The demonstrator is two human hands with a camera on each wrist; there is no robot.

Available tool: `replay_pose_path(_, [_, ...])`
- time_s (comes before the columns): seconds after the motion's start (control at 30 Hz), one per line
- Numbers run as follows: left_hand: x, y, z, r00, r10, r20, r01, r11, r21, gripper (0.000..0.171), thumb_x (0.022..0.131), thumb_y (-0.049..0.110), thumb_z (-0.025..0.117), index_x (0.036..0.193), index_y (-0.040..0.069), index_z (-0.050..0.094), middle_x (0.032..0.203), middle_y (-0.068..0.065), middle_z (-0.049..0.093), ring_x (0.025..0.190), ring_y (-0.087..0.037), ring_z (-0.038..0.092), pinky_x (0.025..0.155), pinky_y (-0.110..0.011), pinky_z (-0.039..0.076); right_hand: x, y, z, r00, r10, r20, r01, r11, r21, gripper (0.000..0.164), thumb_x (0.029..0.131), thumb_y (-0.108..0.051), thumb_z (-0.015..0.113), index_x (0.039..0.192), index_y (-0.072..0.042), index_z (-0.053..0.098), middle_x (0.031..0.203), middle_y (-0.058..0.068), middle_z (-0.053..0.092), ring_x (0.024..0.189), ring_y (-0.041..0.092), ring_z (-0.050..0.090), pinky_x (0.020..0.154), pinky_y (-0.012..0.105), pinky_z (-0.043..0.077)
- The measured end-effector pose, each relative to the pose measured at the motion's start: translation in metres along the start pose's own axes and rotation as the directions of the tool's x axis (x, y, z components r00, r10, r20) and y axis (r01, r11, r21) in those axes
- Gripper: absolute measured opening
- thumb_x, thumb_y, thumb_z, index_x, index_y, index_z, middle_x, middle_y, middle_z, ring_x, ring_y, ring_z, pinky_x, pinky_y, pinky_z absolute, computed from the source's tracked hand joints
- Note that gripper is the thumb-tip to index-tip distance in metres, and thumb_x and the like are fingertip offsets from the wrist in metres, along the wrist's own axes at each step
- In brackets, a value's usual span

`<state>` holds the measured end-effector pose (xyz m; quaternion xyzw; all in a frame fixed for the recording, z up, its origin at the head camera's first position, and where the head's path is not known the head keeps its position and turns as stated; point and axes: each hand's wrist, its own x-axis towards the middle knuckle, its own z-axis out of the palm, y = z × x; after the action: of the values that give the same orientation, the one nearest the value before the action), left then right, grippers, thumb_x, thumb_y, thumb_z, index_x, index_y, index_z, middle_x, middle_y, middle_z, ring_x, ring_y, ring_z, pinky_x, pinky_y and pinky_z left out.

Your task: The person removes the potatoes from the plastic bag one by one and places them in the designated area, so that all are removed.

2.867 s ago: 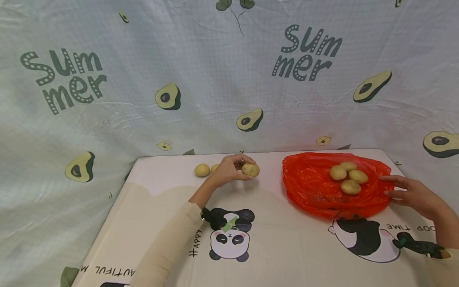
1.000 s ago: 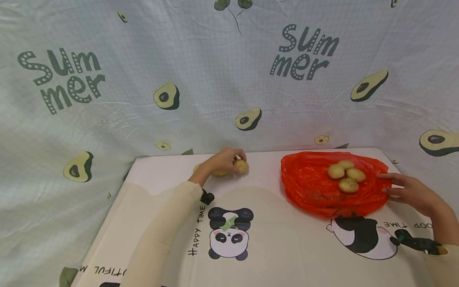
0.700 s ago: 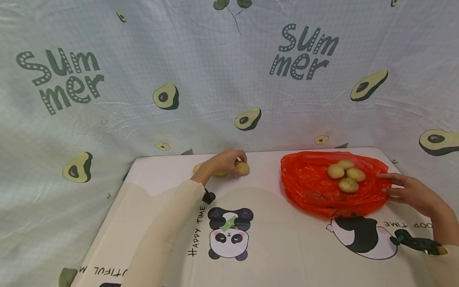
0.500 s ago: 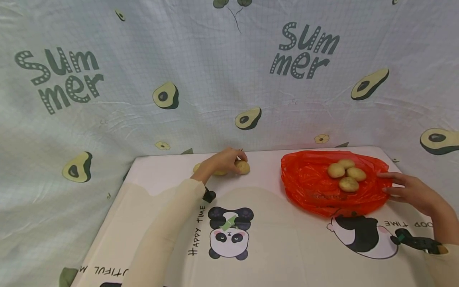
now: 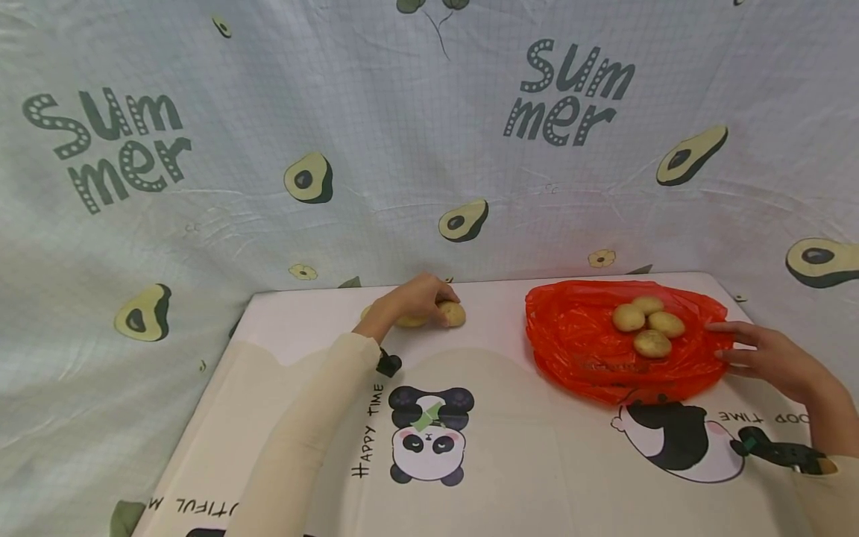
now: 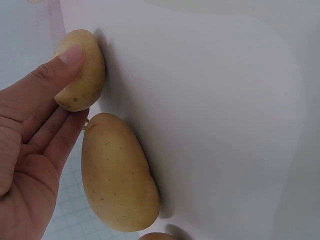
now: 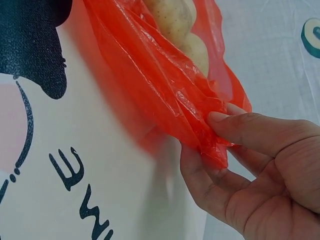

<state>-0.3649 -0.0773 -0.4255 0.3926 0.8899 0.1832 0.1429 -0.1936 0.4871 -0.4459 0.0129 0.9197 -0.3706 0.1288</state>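
At the back of the table my left hand [image 5: 417,298] pinches a yellow potato [image 5: 453,314] between thumb and fingers, low over the surface. A longer potato [image 6: 117,175] lies just beside it in the left wrist view, with the tip of another potato [image 6: 156,236] at the bottom edge. In the head view my wrist partly hides these two. On the right, a crumpled red plastic bag [image 5: 577,335] lies spread with several potatoes [image 5: 651,344] on it. My right hand [image 5: 781,362] pinches the bag's right edge between thumb and fingers.
A pale cloth with panda prints [image 5: 429,455] covers the table [image 5: 510,447]. Behind it hangs a light curtain [image 5: 389,149] printed with avocados, close along the table's back edge.
Since the earliest frame, my left hand has moved left with the potato and lowered it beside the other two. In the last second it has barely moved. The right hand keeps its place.
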Motion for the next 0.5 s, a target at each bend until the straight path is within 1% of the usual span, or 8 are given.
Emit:
replay_pose_path(0.23, [-0.0036, -0.0047, 0.0005, 1.0, -0.018, -0.007, 0.018, 0.999, -0.026, 0.047, 0.08, 0.018, 0.089, 0.122, 0.004, 0.073, 0.115, -0.003, 0.074, 0.097, -0.014, 0.063, 0.09, -0.026, 0.052, 0.0006, -0.0007, 0.0011, 1.0, 0.001, 0.004, -0.001, 1.0, 0.008, 0.066, 0.105, -0.023, 0.057, 0.15, 0.013, 0.026, 0.149, 0.047, 0.017, 0.127, 0.065, 0.034, 0.083, 0.045, 0.06])
replay_pose_path(0.5, [-0.0062, -0.0054, 0.0015, 1.0, -0.003, -0.021, 0.003, 1.0, -0.023, 0.046, 0.081, 0.02, 0.088, 0.122, 0.004, 0.073, 0.113, -0.003, 0.074, 0.096, -0.014, 0.063, 0.089, -0.027, 0.053, 0.0007, 0.0026, 0.0018, 1.0, 0.001, 0.0, -0.001, 1.0, 0.012, 0.066, 0.105, -0.023, 0.057, 0.15, 0.013, 0.025, 0.148, 0.047, 0.018, 0.127, 0.065, 0.035, 0.083, 0.044, 0.061])
